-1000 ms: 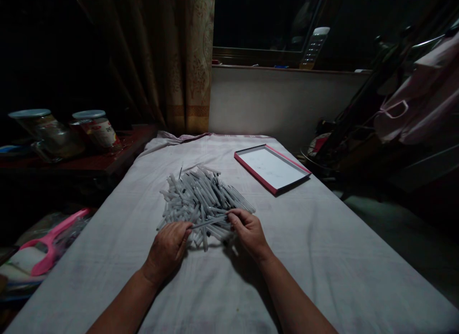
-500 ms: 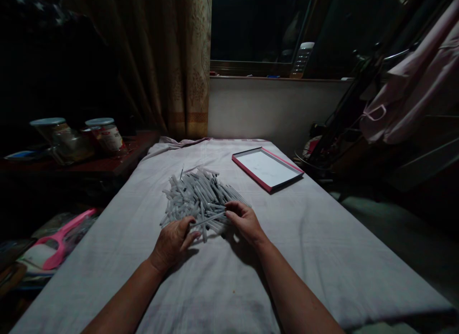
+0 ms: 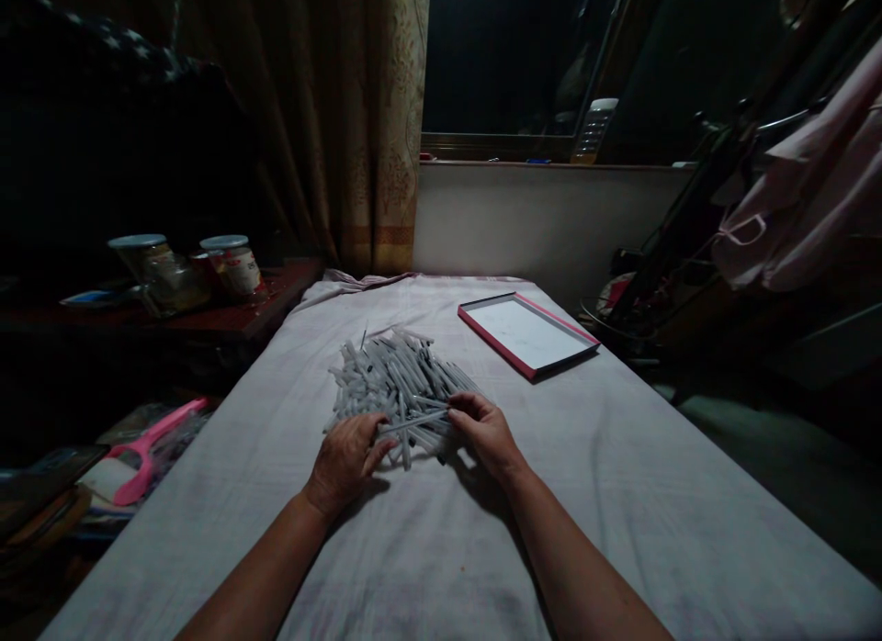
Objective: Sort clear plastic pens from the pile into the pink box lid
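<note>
A heap of thin, greyish translucent pens [image 3: 390, 375] lies on the cloth-covered bed in front of me. One pen [image 3: 417, 421] is held level along the heap's near edge, slanting up slightly to the right. My left hand [image 3: 348, 457] has its left end between thumb and forefinger. At its other end, my right hand [image 3: 484, 432] pinches it with the fingertips. Both hands are closed, and their fingers partly hide the pen's ends. A few loose pens cross just under the held one.
A shallow red-edged box lid [image 3: 527, 336] with a white inside lies beyond the heap to the right. At left, a dark red table [image 3: 276, 301] carries jars [image 3: 238, 269]. A pink plastic handle [image 3: 148, 457] sits lower left. Pink clothing [image 3: 792, 191] hangs at right.
The whole scene has shifted right and slightly down as my head turned. Both hands keep hold of the same pen, with little change in their grip.
</note>
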{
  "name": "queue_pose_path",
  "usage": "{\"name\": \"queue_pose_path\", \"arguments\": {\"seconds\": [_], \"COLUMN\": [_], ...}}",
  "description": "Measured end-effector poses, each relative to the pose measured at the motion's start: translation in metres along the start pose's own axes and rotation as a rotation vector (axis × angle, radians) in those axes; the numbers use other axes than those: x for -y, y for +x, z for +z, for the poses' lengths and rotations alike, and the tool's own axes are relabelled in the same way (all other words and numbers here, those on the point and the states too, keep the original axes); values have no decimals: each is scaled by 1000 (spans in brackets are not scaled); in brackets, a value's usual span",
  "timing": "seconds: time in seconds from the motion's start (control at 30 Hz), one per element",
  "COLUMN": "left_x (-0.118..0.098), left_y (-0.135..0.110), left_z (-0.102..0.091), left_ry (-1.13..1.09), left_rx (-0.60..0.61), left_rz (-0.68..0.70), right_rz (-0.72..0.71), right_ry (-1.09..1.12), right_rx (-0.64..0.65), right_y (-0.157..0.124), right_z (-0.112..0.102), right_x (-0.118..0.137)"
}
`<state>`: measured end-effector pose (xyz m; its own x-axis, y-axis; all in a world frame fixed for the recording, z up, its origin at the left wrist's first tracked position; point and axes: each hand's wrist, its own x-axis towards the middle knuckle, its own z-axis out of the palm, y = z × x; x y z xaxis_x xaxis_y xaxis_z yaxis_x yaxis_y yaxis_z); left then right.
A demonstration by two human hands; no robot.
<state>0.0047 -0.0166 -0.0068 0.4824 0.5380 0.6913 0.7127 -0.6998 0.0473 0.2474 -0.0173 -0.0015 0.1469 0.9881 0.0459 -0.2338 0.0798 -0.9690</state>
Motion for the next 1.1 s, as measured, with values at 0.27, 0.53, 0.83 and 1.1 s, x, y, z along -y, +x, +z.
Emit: {"name": "queue_pose_path", "arguments": {"seconds": [0.27,0.53,0.83,1.1], "left_x": [1,0,2,-4], "left_y": [1,-3,-4,2], "left_z": [-2,2,0,-4], "left_ry": [-14,-41,-51,-54], "left_rx": [21,2,61,65], "left_rz": [-16,-44,-95,-61], "right_rz": [-21,1,8,-31], "right_ry": [-38,-54,-51,-39], "right_rx": [9,-3,-1,-62], "right_y": [1,2,0,0], "right_z": [-3,-4,-2,-2], "right_x": [1,0,5,9]}}
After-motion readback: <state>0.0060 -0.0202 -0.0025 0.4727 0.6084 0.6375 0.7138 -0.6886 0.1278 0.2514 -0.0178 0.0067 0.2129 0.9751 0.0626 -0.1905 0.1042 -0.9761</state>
